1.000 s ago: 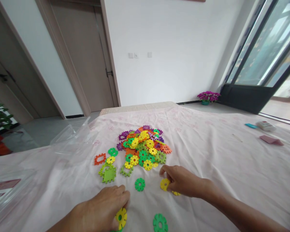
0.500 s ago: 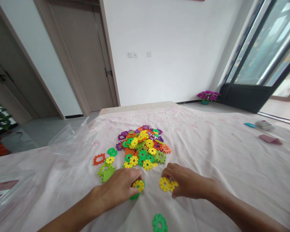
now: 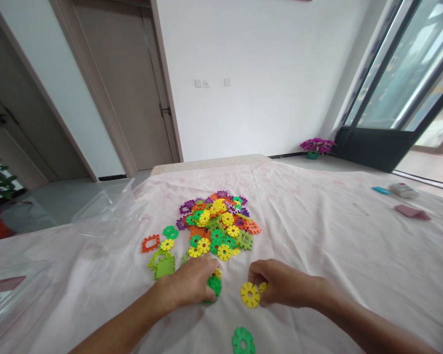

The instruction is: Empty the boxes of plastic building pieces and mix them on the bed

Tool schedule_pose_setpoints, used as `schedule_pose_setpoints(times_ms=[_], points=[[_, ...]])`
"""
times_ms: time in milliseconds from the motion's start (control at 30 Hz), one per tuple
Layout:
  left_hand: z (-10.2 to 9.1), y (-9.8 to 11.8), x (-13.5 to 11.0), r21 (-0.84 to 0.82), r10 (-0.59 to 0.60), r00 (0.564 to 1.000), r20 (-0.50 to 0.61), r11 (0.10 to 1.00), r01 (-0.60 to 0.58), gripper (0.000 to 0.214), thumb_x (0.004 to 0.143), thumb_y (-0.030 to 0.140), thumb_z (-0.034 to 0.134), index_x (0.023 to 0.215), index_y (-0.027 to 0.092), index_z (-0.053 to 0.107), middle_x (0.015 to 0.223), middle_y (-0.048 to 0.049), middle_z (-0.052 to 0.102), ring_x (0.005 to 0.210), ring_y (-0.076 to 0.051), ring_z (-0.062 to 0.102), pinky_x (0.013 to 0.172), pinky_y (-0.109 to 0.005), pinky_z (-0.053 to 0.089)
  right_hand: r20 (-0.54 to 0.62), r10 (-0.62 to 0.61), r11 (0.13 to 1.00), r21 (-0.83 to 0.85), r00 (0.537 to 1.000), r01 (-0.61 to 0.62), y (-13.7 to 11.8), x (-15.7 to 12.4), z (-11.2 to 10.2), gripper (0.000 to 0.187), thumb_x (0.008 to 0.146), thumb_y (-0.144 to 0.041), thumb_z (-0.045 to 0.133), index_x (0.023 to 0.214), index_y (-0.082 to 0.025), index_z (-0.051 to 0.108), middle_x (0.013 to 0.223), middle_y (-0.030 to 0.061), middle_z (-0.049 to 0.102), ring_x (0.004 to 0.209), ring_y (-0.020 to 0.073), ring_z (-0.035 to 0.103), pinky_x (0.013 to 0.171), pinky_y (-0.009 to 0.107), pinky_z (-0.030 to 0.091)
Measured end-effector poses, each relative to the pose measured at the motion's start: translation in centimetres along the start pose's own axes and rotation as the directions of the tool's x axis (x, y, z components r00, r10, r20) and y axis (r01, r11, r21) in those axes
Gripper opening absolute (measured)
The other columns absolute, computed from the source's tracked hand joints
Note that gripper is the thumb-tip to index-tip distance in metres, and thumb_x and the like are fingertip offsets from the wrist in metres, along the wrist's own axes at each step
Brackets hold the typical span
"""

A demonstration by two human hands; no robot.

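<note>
The left hand point(image 3: 192, 281) grasped a green disc point(image 3: 214, 286), near side of the coloured pile point(image 3: 217, 236). Farther right, the right hand point(image 3: 282, 284) gripped a partly hidden yellow disc point(image 3: 263, 286) beside an exposed yellow disc point(image 3: 250, 295).

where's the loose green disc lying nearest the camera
In the head view, the loose green disc lies at the bottom edge, right of centre, on the pale cloth, below the yellow disc beside the right hand.
</note>
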State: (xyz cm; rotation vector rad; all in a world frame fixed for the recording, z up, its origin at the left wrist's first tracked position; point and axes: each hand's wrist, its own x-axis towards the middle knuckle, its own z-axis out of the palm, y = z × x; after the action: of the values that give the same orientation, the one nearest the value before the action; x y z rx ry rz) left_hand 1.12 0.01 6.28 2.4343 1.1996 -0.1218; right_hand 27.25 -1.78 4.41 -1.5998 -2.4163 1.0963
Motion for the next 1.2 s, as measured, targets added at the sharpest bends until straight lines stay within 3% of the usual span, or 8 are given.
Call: schedule_pose_setpoints(times_ms=[267, 433, 533, 633, 767, 833, 1000, 1200], points=[[1.7, 0.0, -0.3, -0.020, -0.020, 1.000, 0.013, 1.000, 0.021, 0.024, 0.071, 0.028, 0.063, 0.094, 0.022, 0.061, 0.100, -0.0055, 0.068, 0.099, -0.025, 0.062, 0.085, -0.031, 0.047, 0.007, 0.038, 0.986, 0.161, 0.999, -0.039, -1.4, 0.2, 0.7, 0.021, 0.062, -0.019, 0.072, 0.079, -0.017, 0.060, 0.067, -0.0061, 0.053, 0.059, 0.0082, 0.045, 0.050, 0.019, 0.030], [-0.4, -1.1, 0.8, -0.132, -0.082, 0.967, -0.241, 0.990, 0.051, 0.019, 0.076, 0.020, 0.059, 0.095, 0.020, 0.061, 0.097, -0.0051, 0.067, 0.097, -0.023, 0.063, 0.087, -0.032, 0.047, -0.040, -0.046, 0.988, 0.144, 0.998, 0.052, -2.4, 1.2, 0.3, 0.012, 0.066, -0.018, 0.068, 0.071, -0.018, 0.057, 0.062, -0.0062, 0.051, 0.055, 0.0075, 0.043, 0.048, 0.020, 0.027], [-2.3, -1.7, 1.8, -0.206, -0.154, 0.805, -0.573, 0.978, 0.041, 0.037, 0.080, 0.019, 0.060, 0.117, 0.019, 0.055, 0.116, -0.0082, 0.060, 0.112, -0.024, 0.058, 0.095, -0.035, 0.046, -0.270, -0.109, 0.976, 0.153, 0.957, 0.154, -3.3, 3.1, -1.1, 0.007, 0.073, -0.020, 0.064, 0.073, -0.018, 0.057, 0.063, -0.0047, 0.053, 0.056, 0.0086, 0.045, 0.050, 0.021, 0.031], [-3.0, -0.9, 1.5, -0.178, -0.113, 0.632, -0.767, 0.983, -0.039, 0.041, 0.086, 0.023, 0.058, 0.125, 0.021, 0.048, 0.128, -0.0093, 0.051, 0.120, -0.023, 0.052, 0.100, -0.038, 0.044, -0.572, -0.106, 0.951, 0.181, 0.813, 0.251, -3.6, 5.2, -2.8, 0.009, 0.078, -0.023, 0.060, 0.086, -0.019, 0.061, 0.080, 0.0007, 0.063, 0.071, 0.0127, 0.057, 0.063, 0.024, 0.043], [-0.2, 2.3, -0.7, -0.150, 0.100, 0.844, -0.527, 0.967, -0.208, 0.017, 0.094, 0.034, 0.053, 0.108, 0.025, 0.056, 0.103, -0.0006, 0.061, 0.089, -0.015, 0.062, 0.083, -0.029, 0.050, -0.737, -0.037, 0.948, 0.189, 0.675, 0.258, -1.7, 7.9, -3.3, 0.016, 0.080, -0.026, 0.056, 0.092, -0.020, 0.064, 0.095, 0.0049, 0.067, 0.080, 0.0165, 0.062, 0.072, 0.029, 0.049], [2.5, 3.8, -1.5, -0.086, 0.248, 0.910, -0.333, 0.953, -0.291, 0.037, 0.085, 0.043, 0.066, 0.116, 0.027, 0.054, 0.108, -0.0012, 0.061, 0.094, -0.018, 0.062, 0.083, -0.029, 0.051, -0.770, -0.011, 0.947, 0.196, 0.637, 0.253, 0.0, 9.0, -2.4, 0.018, 0.079, -0.021, 0.053, 0.092, -0.020, 0.065, 0.097, 0.0049, 0.066, 0.079, 0.0165, 0.063, 0.072, 0.030, 0.050], [7.6, 5.0, -1.1, 0.257, 0.357, 0.931, -0.073, 0.909, -0.328, 0.016, 0.093, 0.027, 0.054, 0.108, 0.025, 0.059, 0.107, -0.0060, 0.061, 0.096, -0.021, 0.060, 0.073, -0.026, 0.050, -0.873, -0.095, 0.941, 0.078, 0.479, 0.330, 3.7, 10.4, 0.0, 0.030, 0.074, -0.009, 0.042, 0.089, -0.020, 0.065, 0.095, 0.0053, 0.064, 0.086, 0.0181, 0.062, 0.080, 0.034, 0.050], [6.6, 5.2, -0.3, 0.252, 0.395, 0.918, -0.020, 0.891, -0.378, 0.031, 0.078, 0.029, 0.071, 0.104, 0.017, 0.059, 0.101, -0.0087, 0.062, 0.101, -0.025, 0.055, 0.086, -0.033, 0.048, -0.898, -0.155, 0.934, 0.003, 0.412, 0.358, 4.5, 10.3, 0.3, 0.027, 0.075, -0.007, 0.044, 0.084, -0.020, 0.065, 0.089, 0.0048, 0.064, 0.084, 0.0188, 0.060, 0.080, 0.033, 0.049]])
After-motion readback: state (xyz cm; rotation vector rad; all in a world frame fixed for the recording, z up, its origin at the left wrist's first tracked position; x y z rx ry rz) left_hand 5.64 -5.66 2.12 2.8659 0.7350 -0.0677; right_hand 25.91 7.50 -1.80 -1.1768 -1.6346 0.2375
